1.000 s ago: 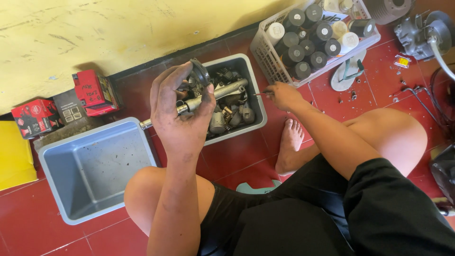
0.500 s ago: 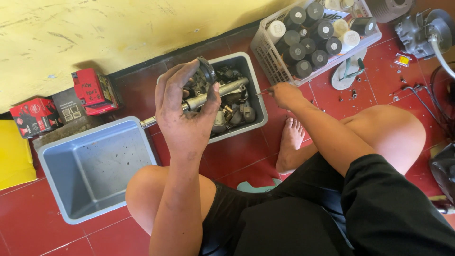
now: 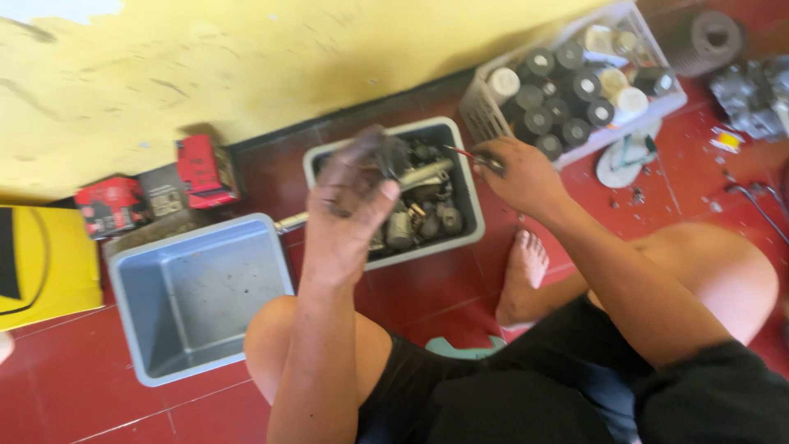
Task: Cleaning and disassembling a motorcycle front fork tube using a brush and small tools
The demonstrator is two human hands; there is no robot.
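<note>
Above the grey parts tray (image 3: pixel 472 218), my left hand (image 3: pixel 349 215) grips a metal shaft (image 3: pixel 415 175); my right hand (image 3: pixel 519 174) pinches a thin red tool (image 3: pixel 462 153).

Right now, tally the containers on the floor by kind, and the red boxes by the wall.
Grey tubs: 2, one bare inside, one holding metal parts
White lattice basket of cans: 1
Red boxes: 2, and
Total: 5
</note>
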